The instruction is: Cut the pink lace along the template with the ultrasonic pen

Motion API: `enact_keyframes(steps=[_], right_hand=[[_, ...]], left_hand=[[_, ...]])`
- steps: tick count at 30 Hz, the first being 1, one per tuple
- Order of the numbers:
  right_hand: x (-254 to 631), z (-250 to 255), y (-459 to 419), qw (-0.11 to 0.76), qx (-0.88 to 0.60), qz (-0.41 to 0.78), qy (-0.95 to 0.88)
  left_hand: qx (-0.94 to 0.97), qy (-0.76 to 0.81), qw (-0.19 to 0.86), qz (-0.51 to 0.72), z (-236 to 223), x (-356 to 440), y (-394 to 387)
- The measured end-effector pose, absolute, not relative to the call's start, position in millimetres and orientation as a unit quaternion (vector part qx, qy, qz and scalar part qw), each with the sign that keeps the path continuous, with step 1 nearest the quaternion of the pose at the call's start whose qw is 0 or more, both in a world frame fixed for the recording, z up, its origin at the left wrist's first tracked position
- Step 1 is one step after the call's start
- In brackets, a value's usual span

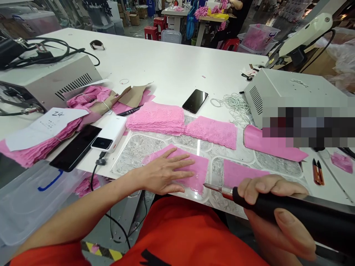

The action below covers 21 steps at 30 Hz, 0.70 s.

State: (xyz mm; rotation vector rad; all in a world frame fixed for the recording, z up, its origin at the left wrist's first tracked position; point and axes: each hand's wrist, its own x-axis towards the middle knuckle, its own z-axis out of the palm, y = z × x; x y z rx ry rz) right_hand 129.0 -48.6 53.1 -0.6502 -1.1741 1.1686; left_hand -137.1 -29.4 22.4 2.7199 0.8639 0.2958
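Observation:
My left hand [169, 171] lies flat with spread fingers on a thin pink fabric piece [201, 170], pressing it against the clear-topped grey mat [138, 149]. In my right hand [277, 210] is a thick black handheld tool [263, 203] with a pointed metal tip, the fingers wrapped round its body. That tip hovers near the fabric's right edge; whether it touches, I cannot tell. Right of it lies another flat pink piece [241, 173], partly behind my right hand. Beyond my left hand sit a stack of pink lace pieces [156, 118] and a single lace piece [213, 131].
A folded pink piece [271, 142] lies at the right, before a grey metal box [288, 88]. White elastic loops [235, 107] and a phone [195, 101] are further back. At left are a white power bank [111, 133], a black phone [76, 147] and bundled pink fabric [36, 147].

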Motion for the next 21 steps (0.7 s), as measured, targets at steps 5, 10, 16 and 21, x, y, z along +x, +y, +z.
enact_keyframes(steps=[5,10,16,21], right_hand=[[127.9,50.1,-53.8,0.614,-0.279,0.521,-0.523],[130.7,46.2,-56.8,0.609,-0.279,0.521,-0.529],[131.1,46.5,-54.9,0.607,-0.282,0.52,-0.531],[128.9,46.8,-52.8,0.612,-0.262,0.526,-0.53]], left_hand=[[0.941,0.288,0.139,0.108,21.1,-140.2,-35.1],[0.945,0.277,0.143,0.102,15.5,-138.8,-39.1],[0.945,0.275,0.144,0.102,14.1,-138.0,-40.2],[0.946,0.278,0.143,0.089,13.4,-138.5,-40.4]])
